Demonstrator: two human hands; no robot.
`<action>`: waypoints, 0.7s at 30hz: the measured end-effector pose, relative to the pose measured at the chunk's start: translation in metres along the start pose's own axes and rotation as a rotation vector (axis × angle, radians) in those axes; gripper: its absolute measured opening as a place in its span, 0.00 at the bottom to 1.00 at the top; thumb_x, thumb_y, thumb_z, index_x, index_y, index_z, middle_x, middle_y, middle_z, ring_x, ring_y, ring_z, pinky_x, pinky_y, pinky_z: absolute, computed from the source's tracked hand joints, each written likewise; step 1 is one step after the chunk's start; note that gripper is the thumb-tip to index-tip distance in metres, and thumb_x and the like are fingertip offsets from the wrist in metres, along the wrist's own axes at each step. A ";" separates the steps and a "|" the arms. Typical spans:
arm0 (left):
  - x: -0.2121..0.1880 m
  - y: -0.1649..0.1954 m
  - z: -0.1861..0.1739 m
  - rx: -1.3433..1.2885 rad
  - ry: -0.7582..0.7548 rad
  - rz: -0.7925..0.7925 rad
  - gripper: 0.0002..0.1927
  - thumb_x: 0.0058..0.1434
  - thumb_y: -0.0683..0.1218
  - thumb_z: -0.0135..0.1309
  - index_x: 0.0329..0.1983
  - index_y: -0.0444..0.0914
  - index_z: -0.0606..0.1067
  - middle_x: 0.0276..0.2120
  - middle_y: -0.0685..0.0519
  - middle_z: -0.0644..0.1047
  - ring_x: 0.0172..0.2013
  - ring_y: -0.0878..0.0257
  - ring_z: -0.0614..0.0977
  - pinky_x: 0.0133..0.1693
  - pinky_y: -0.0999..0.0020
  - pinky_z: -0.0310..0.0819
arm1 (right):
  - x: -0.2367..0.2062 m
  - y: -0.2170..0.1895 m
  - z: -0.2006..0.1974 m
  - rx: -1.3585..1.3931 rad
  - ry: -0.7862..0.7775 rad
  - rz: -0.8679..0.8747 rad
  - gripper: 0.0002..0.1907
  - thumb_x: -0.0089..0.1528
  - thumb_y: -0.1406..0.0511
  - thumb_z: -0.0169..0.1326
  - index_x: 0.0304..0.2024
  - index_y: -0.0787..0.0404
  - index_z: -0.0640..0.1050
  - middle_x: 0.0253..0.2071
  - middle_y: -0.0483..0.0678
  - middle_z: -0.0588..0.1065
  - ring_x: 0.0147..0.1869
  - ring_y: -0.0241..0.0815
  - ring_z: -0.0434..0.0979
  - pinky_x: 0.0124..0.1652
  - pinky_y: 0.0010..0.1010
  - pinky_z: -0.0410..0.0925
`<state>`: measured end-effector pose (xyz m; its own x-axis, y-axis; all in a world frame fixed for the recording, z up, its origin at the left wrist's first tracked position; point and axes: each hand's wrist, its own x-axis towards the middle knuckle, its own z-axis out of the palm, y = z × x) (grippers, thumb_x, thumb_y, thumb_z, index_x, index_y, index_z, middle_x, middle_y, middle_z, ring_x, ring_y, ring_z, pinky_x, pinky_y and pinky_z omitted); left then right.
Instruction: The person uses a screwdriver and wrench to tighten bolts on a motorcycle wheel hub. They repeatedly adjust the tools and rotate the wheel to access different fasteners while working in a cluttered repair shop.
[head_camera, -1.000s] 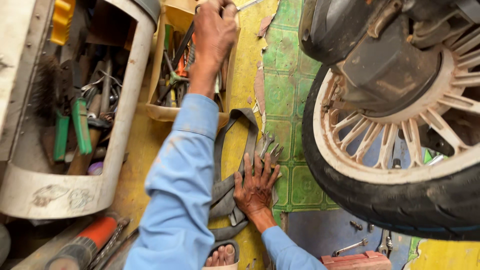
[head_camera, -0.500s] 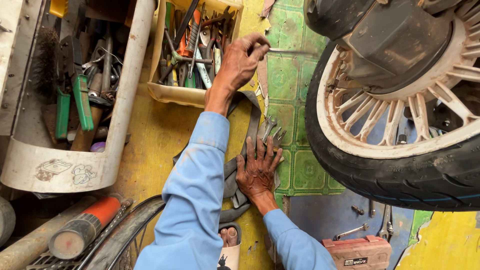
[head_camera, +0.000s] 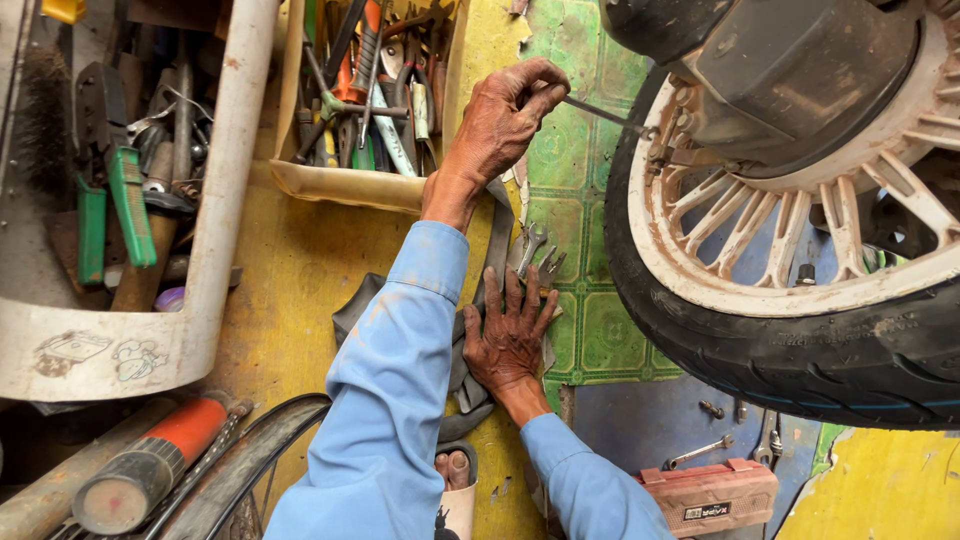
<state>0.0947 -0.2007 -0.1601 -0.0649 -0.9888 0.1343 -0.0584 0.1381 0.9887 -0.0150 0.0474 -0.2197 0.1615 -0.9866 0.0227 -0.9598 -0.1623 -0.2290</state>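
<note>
My left hand (head_camera: 505, 120) is closed around a thin metal rod tool (head_camera: 600, 112). The tool's tip reaches the hub side of a motorcycle wheel (head_camera: 800, 270), which has a pale spoked rim and a black tyre. My right hand (head_camera: 510, 335) lies flat with fingers spread on a black rubber inner tube (head_camera: 470, 390) on the yellow floor. It holds nothing. A few small spanners (head_camera: 535, 255) lie just beyond its fingertips. Both arms are in light blue sleeves.
A tan tray (head_camera: 345, 185) full of screwdrivers and pliers sits beside my left wrist. A white curved tub (head_camera: 215, 220) with green-handled tools is at the left. An orange-tipped pump (head_camera: 150, 465) lies at the bottom left. A small red box (head_camera: 710, 495) and a spanner (head_camera: 695, 452) are at the bottom right.
My left hand has come out of the tool tray holding the thin rod and moved right to the wheel. My right hand stayed flat on the inner tube.
</note>
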 end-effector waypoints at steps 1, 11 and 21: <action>0.002 0.000 0.003 0.012 0.005 0.014 0.08 0.68 0.48 0.58 0.44 0.40 0.80 0.26 0.58 0.78 0.28 0.69 0.74 0.32 0.69 0.71 | 0.001 0.001 0.000 -0.006 -0.002 -0.001 0.32 0.66 0.52 0.49 0.70 0.58 0.66 0.70 0.57 0.61 0.80 0.64 0.45 0.71 0.68 0.33; 0.014 -0.007 0.021 -0.209 0.040 0.091 0.06 0.72 0.48 0.57 0.45 0.41 0.80 0.24 0.62 0.72 0.26 0.74 0.71 0.28 0.74 0.67 | 0.004 0.006 -0.002 -0.020 0.001 -0.021 0.32 0.67 0.52 0.48 0.70 0.59 0.66 0.69 0.58 0.62 0.80 0.64 0.46 0.71 0.68 0.34; 0.019 -0.009 0.029 -0.186 0.038 0.119 0.06 0.71 0.46 0.57 0.46 0.41 0.80 0.24 0.62 0.73 0.26 0.74 0.73 0.29 0.75 0.70 | 0.004 0.011 0.002 -0.024 0.002 -0.025 0.32 0.66 0.53 0.48 0.70 0.60 0.66 0.70 0.59 0.61 0.80 0.64 0.45 0.71 0.69 0.34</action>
<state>0.0655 -0.2195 -0.1683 -0.0229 -0.9681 0.2496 0.1322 0.2445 0.9606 -0.0243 0.0420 -0.2235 0.1851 -0.9823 0.0303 -0.9607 -0.1873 -0.2046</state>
